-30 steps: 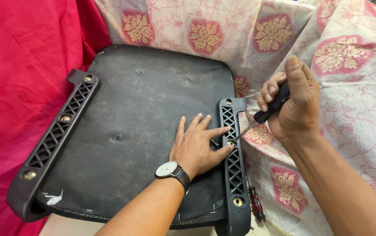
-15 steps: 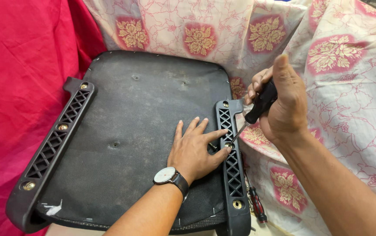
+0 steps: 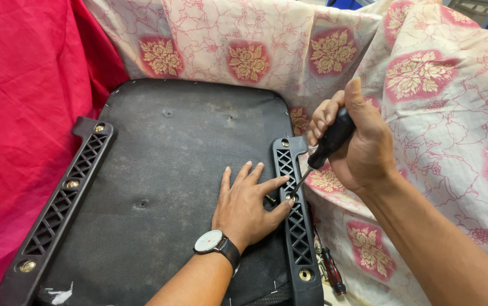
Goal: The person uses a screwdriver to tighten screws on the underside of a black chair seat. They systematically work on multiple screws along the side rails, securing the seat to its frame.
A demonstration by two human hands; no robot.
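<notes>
The right hand (image 3: 360, 144) is wrapped closed around the black handle of a screwdriver (image 3: 324, 150), thumb up along the top. Compared with 0.5 s ago, when the tool was lifted clear beside the rail, the shaft now slants down-left and its tip sits at the middle hole of the right-hand black plastic lattice rail (image 3: 294, 215), back where it stood 1 s ago; I read this as re-seating on the fastener, though the screw head itself is hidden by the fingertips and cannot be confirmed. The left hand (image 3: 249, 204) lies flat and spread on the dark seat underside (image 3: 164, 187), holding nothing, index finger and thumb bracketing the tip; its position has barely shifted. A wristwatch (image 3: 210, 242) is on that wrist. Counts: 2 lattice rails, the other one (image 3: 62, 209) on the left edge; 3 brass screws visible on the left rail, 2 visible on the right rail; 2 screwdrivers, the second, red-handled one (image 3: 332, 272) lying on the floral cloth (image 3: 425, 85) just beside the right rail; 1 red cloth (image 3: 17, 113) on the left.
</notes>
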